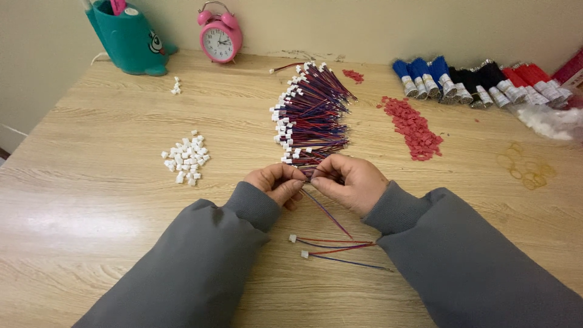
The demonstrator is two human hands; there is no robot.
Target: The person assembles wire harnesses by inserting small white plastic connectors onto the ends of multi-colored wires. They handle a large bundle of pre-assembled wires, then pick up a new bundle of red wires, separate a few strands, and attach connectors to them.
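Head view: left hand (276,182) and right hand (349,181), fingers pinched together on one wire (328,214); two finished wires (334,249) lie on counter (91,206).

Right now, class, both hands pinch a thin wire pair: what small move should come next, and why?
Probably lay the wire pair down beside the two finished leads near the sleeves. The left hand and right hand pinch it together at its top end, and its tail already points toward those leads.
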